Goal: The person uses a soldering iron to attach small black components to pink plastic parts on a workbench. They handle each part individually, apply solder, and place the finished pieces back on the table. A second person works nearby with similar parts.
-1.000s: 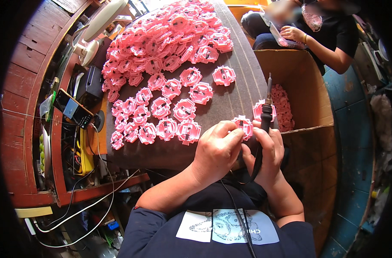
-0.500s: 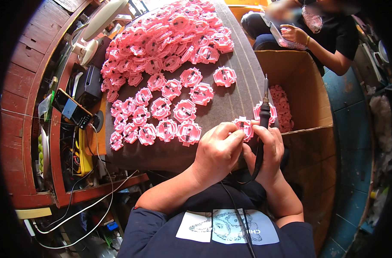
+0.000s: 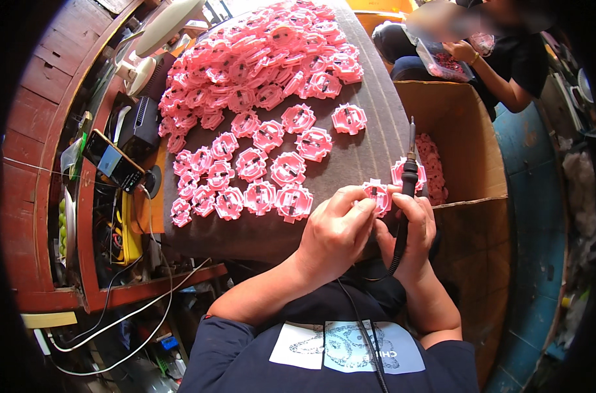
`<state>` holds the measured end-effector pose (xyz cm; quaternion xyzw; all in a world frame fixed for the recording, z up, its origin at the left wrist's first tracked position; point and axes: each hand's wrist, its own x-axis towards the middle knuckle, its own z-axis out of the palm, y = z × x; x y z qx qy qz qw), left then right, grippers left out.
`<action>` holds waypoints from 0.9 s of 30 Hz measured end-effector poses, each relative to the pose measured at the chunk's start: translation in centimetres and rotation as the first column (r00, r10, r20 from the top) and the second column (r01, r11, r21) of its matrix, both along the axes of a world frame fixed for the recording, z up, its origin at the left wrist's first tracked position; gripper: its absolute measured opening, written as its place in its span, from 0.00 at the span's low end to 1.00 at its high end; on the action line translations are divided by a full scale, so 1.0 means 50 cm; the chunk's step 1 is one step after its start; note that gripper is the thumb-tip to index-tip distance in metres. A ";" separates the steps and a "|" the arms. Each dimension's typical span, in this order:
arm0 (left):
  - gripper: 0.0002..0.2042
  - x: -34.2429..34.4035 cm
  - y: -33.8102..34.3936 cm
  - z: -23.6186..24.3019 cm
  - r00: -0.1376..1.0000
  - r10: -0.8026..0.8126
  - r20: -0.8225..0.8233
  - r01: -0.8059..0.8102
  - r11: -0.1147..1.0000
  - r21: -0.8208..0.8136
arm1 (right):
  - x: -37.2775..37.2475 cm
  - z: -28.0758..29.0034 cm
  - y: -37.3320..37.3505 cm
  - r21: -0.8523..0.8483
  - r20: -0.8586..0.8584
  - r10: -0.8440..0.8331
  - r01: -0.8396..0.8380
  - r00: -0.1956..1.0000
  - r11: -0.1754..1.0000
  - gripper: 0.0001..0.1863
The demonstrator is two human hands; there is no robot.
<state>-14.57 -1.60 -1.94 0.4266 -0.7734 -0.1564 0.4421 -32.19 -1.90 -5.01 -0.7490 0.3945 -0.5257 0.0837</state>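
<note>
Between my hands is a pink plastic part (image 3: pixel 377 192) with a dark piece at its middle. My left hand (image 3: pixel 330 226) is closed, pinching its left side. A soldering iron (image 3: pixel 410 175) with a black handle stands tip up in my right hand (image 3: pixel 414 236), whose thumb and fingers also reach the part's right edge. The iron's tip is clear of the part. Just behind the iron, another pink part (image 3: pixel 398 172) lies near the table's right edge. Several more pink parts (image 3: pixel 288 169) sit in loose rows to the left, below a large heap (image 3: pixel 258 59) of them.
Right of the dark-covered table (image 3: pixel 370 85) stands an open cardboard box (image 3: pixel 465 141) with pink parts inside. Beyond it, another person (image 3: pixel 507 72) holds a clear container. At the left are a phone (image 3: pixel 112 160), a lamp (image 3: pixel 170 27) and white cables (image 3: pixel 170 288). The iron's black cord (image 3: pixel 360 308) crosses my shirt.
The view has shifted slightly, so the table things appear a little lower and to the right. My hands keep the same hold. The other person's container has tilted, showing its contents.
</note>
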 end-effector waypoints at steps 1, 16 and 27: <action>0.12 0.002 0.005 0.004 1.000 0.003 -0.028 -0.003 1.000 0.001 | 0.001 0.000 -0.002 -0.014 0.005 -0.002 0.002 1.000 1.000 0.30; 0.18 0.112 0.074 0.009 0.926 0.207 0.316 -0.210 0.977 -0.025 | -0.009 0.027 -0.011 -0.022 -0.056 -0.152 0.151 0.987 0.988 0.29; 0.19 0.059 0.021 0.006 0.953 0.064 0.296 -0.064 0.998 -0.009 | 0.029 0.000 -0.005 -0.068 -0.010 0.099 -0.100 0.995 0.993 0.27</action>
